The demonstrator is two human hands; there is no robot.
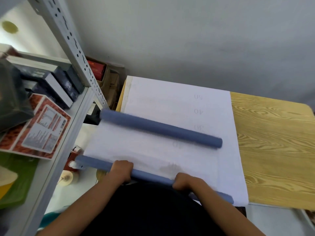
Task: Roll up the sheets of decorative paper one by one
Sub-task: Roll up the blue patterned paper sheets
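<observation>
both grips (121, 169) (185, 182) curled on blue paper roll (151, 176)

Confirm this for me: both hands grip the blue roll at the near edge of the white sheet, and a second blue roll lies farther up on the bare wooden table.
One detail is wrong. The second blue roll lies on the white sheet, not on the bare wooden table, as the head view shows. The rest holds: the left hand and right hand both grip the near blue roll at the sheet's near edge.

Blue roll (161, 128) lies across white sheets (179, 103).
</observation>
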